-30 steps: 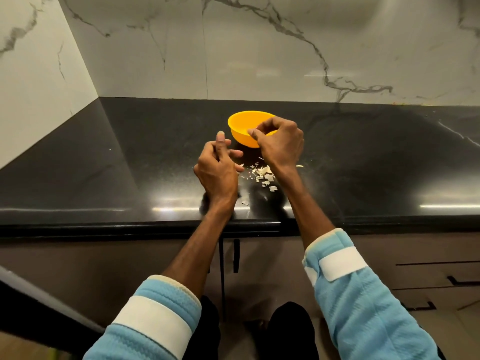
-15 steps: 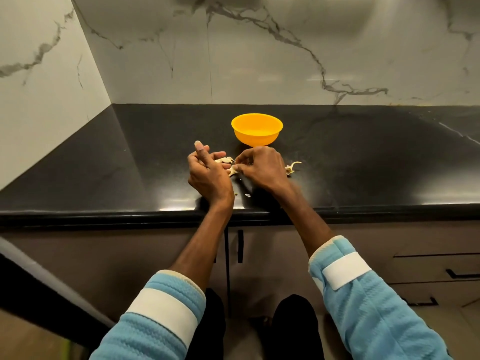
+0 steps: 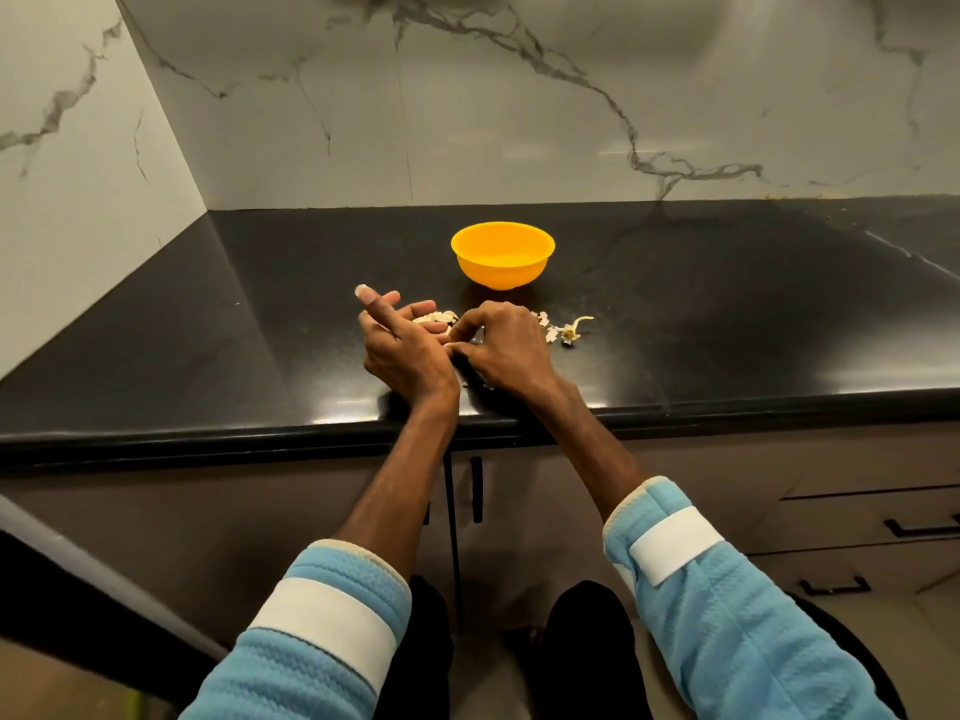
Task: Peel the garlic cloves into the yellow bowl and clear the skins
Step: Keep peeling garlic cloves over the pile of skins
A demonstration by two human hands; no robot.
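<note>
Two hands work close together on a polished black stone counter [image 3: 727, 314], just in front of a round yellow bowl [image 3: 503, 254] of smooth plastic. The bowl stands upright on a small foot, and its near wall hides the bottom, so its contents cannot be told.

Nearer the camera than the bowl and slightly to its left, the left hand [image 3: 400, 345] shows its back, with one finger raised straight and two more reaching out loosely. Whether it holds anything cannot be told.

Directly in front of the bowl, the right hand [image 3: 506, 348] has its fingers curled. Their tips meet against the edge of the left hand, and what they pinch is hidden.

A clump of pale garlic pieces [image 3: 436, 318] lies between the left hand's fingertips and the bowl. Thin, papery garlic skins [image 3: 551, 332] are scattered in front of the bowl to its right, just past the right hand, ending in a curled dry stem [image 3: 575, 327].

Behind the bowl rises a glossy white marble wall [image 3: 519, 122] with grey veins. In front of it, below the counter's rounded edge, are flat brown cupboard doors [image 3: 260, 511] with slim black handles. Both forearms wear quilted light-blue sleeves [image 3: 727, 641] banded with white straps.
</note>
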